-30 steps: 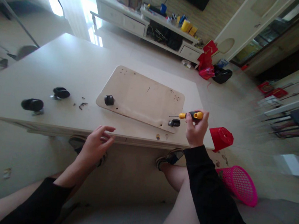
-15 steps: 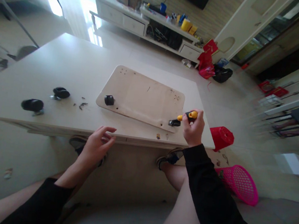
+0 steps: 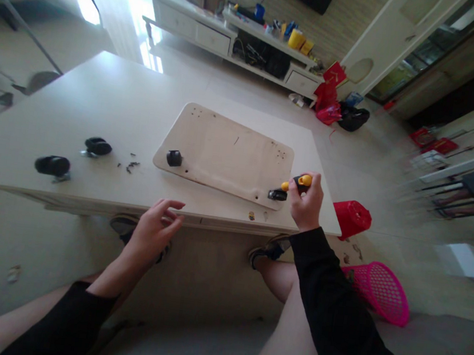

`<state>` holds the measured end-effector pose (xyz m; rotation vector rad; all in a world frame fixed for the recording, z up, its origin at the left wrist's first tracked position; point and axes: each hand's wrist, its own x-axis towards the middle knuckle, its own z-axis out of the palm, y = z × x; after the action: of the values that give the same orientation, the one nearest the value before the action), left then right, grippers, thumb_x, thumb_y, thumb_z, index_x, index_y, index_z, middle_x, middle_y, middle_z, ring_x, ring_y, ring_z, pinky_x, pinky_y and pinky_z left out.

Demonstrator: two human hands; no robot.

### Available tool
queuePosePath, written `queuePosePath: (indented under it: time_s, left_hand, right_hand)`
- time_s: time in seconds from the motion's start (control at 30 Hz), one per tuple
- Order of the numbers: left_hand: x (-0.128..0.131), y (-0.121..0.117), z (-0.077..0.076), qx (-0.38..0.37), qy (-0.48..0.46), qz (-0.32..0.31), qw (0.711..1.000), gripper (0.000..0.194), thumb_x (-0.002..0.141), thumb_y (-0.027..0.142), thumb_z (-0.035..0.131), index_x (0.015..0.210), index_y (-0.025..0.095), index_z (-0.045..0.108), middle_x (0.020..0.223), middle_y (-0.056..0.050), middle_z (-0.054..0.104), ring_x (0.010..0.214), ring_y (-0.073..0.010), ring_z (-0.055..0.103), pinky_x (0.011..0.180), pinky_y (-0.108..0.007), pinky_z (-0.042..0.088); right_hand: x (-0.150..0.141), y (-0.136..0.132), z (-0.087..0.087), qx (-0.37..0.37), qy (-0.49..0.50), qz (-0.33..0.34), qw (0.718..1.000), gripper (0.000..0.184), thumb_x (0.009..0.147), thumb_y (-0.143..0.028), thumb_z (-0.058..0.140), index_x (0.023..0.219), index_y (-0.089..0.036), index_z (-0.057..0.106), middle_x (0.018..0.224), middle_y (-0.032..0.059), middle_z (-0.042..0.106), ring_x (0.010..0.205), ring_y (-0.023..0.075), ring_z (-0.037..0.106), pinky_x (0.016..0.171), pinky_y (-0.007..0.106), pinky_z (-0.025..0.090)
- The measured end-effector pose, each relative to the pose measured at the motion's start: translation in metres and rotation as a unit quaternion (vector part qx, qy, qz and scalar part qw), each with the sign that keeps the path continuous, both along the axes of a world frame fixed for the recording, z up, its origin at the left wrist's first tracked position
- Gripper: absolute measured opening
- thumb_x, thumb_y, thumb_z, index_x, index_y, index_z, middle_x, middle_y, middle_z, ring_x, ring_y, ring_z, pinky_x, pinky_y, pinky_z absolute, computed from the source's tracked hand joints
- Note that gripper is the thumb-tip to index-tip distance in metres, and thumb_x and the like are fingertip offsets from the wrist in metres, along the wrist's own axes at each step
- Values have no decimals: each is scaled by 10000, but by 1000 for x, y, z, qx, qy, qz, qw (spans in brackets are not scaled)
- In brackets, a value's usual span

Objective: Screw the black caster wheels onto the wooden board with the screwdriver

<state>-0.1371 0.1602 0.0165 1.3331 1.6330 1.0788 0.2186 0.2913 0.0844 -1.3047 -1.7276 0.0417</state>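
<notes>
My right hand (image 3: 306, 206) is closed around a yellow-and-black screwdriver (image 3: 304, 180), above the right front corner of a pale wooden board (image 3: 226, 153). Just below the tool's yellow front end, a black caster (image 3: 278, 195) sits on that corner; whether they touch I cannot tell. A second caster (image 3: 174, 158) stands on the board's left part. Small holes show in the board's far corners. My left hand (image 3: 157, 228) hangs at the table's front edge, fingers loosely apart, holding nothing. Two loose casters, one nearer (image 3: 52, 165) and one farther (image 3: 99, 146), lie to the left beside several dark screws (image 3: 132, 166).
The board lies on a white table (image 3: 77, 100). Small scraps (image 3: 252, 215) lie near its front edge. On the floor to the right are a red bucket (image 3: 351, 219) and a pink mesh basket (image 3: 382, 293). A white TV cabinet (image 3: 213, 39) stands beyond the table.
</notes>
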Motion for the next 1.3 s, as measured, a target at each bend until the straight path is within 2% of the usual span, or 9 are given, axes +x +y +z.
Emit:
queuePosePath:
  time_s: [0.23, 0.37, 0.57, 0.7, 0.77, 0.93, 1.1, 1.23, 1.3]
  left_hand:
    - [-1, 0, 2, -1, 3, 0, 1000, 353, 848, 459, 682, 1075, 191, 715, 979, -53, 679, 757, -196, 686, 716, -353, 590]
    - [0, 0, 2, -3, 2, -7, 1000, 362, 853, 465, 680, 1085, 189, 714, 1005, -60, 680, 774, -197, 690, 717, -352, 595]
    - [-1, -1, 2, -1, 7, -10, 1000, 354, 861, 464, 685, 1085, 192, 716, 977, -55, 686, 788, -204, 698, 729, -358, 607]
    - [-1, -1, 2, -5, 5, -12, 1000, 340, 868, 449, 687, 1095, 197, 716, 942, -43, 688, 777, -203, 701, 736, -360, 614]
    - [-1, -1, 2, -1, 7, -11, 1000, 337, 865, 448, 686, 1092, 199, 715, 942, -40, 690, 779, -201, 703, 750, -361, 612]
    - [-1, -1, 0, -2, 9, -12, 1000, 357, 864, 465, 680, 1091, 191, 716, 982, -52, 688, 781, -197, 699, 738, -350, 599]
    - [-2, -1, 0, -2, 3, -11, 1000, 350, 862, 452, 679, 1095, 193, 709, 999, -57, 686, 795, -203, 703, 723, -352, 599]
    - [-2, -1, 0, 3, 5, -13, 1000, 345, 866, 459, 675, 1084, 195, 712, 1000, -56, 687, 779, -199, 698, 702, -346, 595]
    - [-1, -1, 1, 4, 6, -13, 1000, 341, 866, 457, 675, 1082, 196, 714, 1008, -56, 687, 780, -194, 698, 701, -340, 596]
  right_hand:
    - [1, 0, 2, 13, -14, -2, 1000, 200, 918, -355, 708, 1025, -254, 573, 879, -9, 621, 738, 169, 612, 653, 364, 559]
    - [1, 3, 3, 64, -45, 20, 997, 213, 921, -290, 712, 1102, -248, 608, 1038, 45, 694, 960, 221, 710, 859, 447, 630]
    - [0, 8, 7, 43, -51, 31, 997, 170, 988, -363, 684, 1122, -259, 671, 1041, 53, 708, 938, 216, 723, 894, 453, 632]
    - [-1, 5, 9, -9, -14, 89, 996, 361, 1019, -269, 495, 1354, -269, 628, 1288, 106, 702, 1093, 230, 735, 923, 454, 639]
    - [-2, 4, 9, -23, -3, 90, 996, 384, 1030, -283, 491, 1393, -277, 616, 1356, 106, 702, 1090, 217, 742, 845, 397, 641]
    - [-4, 5, 9, 16, -15, -6, 1000, 284, 992, -486, 687, 1136, -248, 740, 1036, 53, 754, 838, 164, 687, 588, 265, 524]
    - [-7, 4, 13, 12, 10, 43, 999, 393, 1084, -384, 477, 1391, -271, 696, 1263, 107, 736, 1070, 212, 723, 633, 284, 593]
    - [-6, 5, 13, 42, 4, -4, 999, 245, 986, -412, 691, 1151, -255, 782, 971, 40, 693, 832, 168, 672, 588, 276, 556]
    - [-4, 8, 10, 54, 12, -45, 997, 263, 908, -457, 793, 1019, -224, 741, 927, 23, 645, 802, 165, 641, 593, 289, 549]
